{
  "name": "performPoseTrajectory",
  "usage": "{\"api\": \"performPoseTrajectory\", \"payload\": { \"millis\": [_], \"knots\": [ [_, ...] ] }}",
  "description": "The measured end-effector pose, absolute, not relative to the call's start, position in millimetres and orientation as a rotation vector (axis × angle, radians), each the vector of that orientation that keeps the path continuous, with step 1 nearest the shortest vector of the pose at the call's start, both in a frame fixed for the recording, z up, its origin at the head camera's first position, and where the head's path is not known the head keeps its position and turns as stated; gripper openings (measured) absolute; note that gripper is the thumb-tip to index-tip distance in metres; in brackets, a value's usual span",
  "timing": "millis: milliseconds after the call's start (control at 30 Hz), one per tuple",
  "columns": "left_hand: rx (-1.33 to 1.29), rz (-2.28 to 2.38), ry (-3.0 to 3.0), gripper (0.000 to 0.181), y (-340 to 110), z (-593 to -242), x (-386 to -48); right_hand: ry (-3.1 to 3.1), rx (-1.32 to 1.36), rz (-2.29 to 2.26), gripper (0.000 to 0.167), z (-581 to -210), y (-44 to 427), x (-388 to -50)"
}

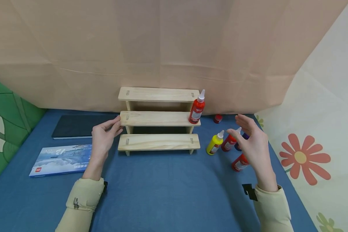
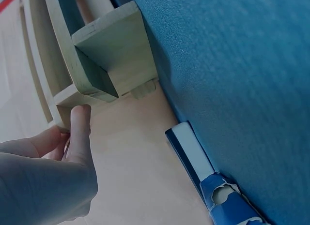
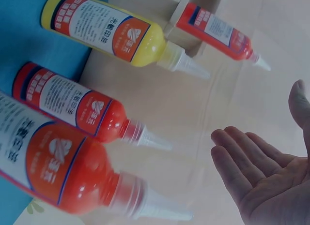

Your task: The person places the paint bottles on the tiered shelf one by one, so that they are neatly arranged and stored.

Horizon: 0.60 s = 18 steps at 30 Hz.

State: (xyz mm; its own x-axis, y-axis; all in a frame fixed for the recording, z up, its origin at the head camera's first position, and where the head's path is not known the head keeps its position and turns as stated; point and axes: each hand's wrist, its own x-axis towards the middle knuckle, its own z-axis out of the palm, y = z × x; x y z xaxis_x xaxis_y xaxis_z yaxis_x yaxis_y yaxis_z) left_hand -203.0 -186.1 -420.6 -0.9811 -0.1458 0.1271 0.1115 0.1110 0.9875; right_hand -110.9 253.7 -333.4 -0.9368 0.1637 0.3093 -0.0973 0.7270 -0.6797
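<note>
A three-tier wooden display rack [image 1: 159,119] stands by the back curtain. My left hand [image 1: 104,132] pinches the left end of its middle tier between thumb and fingers, seen closely in the left wrist view. One red squeeze bottle [image 1: 196,112] with a white nozzle is upright at that tier's right end. My right hand [image 1: 253,141] is held in the air over the bottles on the right, fingers extended, thumb apart, palm empty. Below it stand a yellow bottle [image 1: 214,144], a red bottle [image 1: 228,143], a nearer red bottle [image 1: 240,163] and a dark bottle [image 1: 245,136], partly hidden by the hand.
A small red-lidded container [image 1: 217,119] sits behind the bottles. At the left lie a dark notebook [image 1: 75,125] and a blue-and-white flat box [image 1: 62,158]. Blue cloth [image 1: 168,193] covers the table; a beige curtain [image 1: 162,48] hangs behind, and a flowered panel [image 1: 330,129] borders the right.
</note>
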Motion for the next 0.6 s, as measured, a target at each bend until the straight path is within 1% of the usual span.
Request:
{"api": "performPoseTrajectory", "payload": {
  "millis": [200,600],
  "knots": [
    [0.038,-1.976,-2.199,0.035,-186.6,-419.4,-202.9,-2.595,-0.082,1.029,0.065,-333.6,259.2,-103.0],
    [0.026,-1.992,-2.182,0.035,-187.4,-419.2,-201.9,-2.637,-0.188,1.039,0.071,-343.5,276.0,-92.1]
  ]
}}
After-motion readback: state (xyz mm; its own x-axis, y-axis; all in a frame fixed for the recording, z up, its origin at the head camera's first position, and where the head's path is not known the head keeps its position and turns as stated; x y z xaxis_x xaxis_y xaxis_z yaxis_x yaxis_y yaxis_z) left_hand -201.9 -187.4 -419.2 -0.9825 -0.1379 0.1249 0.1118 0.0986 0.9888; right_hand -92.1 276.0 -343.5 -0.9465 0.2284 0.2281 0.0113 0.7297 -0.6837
